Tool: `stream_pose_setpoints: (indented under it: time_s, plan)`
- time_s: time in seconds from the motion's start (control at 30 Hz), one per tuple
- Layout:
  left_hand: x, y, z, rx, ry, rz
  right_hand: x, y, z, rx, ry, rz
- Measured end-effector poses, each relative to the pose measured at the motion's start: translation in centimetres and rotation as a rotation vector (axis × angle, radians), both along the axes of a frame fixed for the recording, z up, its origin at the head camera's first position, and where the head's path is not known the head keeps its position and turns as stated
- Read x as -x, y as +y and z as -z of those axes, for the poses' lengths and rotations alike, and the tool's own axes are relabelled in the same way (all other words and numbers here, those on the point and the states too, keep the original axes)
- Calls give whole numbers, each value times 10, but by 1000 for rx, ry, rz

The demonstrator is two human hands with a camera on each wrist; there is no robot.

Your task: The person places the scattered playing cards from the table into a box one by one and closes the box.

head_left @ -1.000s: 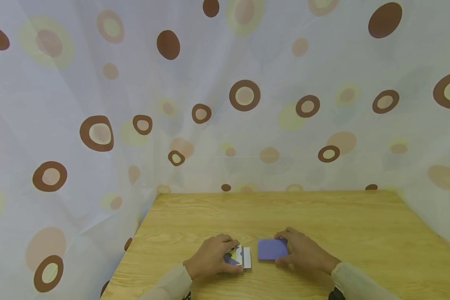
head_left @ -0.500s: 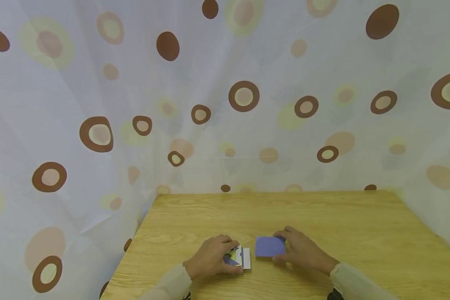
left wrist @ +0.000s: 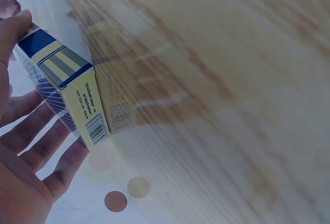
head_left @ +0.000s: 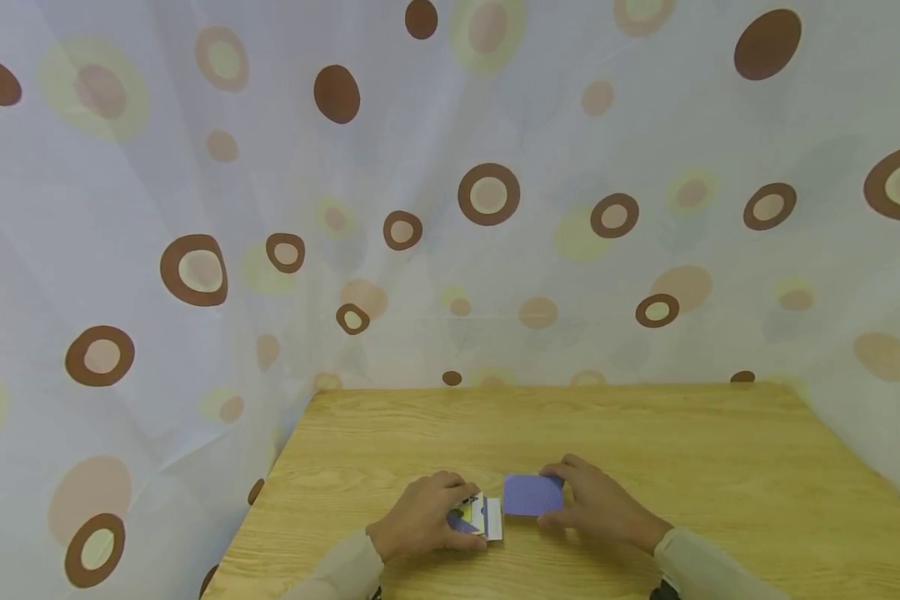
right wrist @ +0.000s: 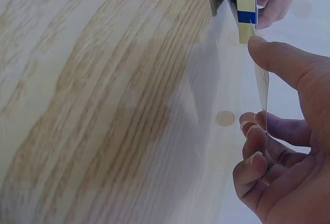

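Observation:
My left hand [head_left: 422,517] grips a playing-card box [head_left: 465,517] on the table, its white flap [head_left: 494,519] folded out to the right. In the left wrist view the thumb lies on one edge of the box [left wrist: 85,105] and the fingers spread behind its patterned side; a barcode shows on the end. My right hand [head_left: 603,507] pinches blue-backed playing cards [head_left: 532,495] by their near and far edges. Edge-on in the right wrist view, the cards [right wrist: 262,85] look thin. Their left edge is right at the flap in the head view.
The wooden table [head_left: 645,425] stretches away behind and to the right of both hands. A white curtain [head_left: 420,125] with brown and beige dots hangs along its back and sides.
The right hand has shifted left with the cards, narrowing the gap to the box flap. My left hand and the box have stayed in place.

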State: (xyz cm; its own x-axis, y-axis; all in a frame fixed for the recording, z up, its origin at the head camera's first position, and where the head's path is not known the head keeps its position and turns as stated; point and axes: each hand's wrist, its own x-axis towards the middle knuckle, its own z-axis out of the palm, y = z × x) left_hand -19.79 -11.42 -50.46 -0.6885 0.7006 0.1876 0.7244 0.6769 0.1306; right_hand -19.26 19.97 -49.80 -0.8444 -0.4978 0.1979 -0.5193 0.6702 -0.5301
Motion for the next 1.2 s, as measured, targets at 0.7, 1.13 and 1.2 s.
stream_pose_setpoints:
  time_s: [0.7,1.13,1.2]
  plan:
    - [-1,0,-2,13,1,-2,-2,-6,-5,13,19,7]
    - [0,-1,0,-12,3,15,-7,-17,0,10,-7,-46]
    - [0,-1,0,-13,-3,15,-6,-18,1,-5,-4,-46]
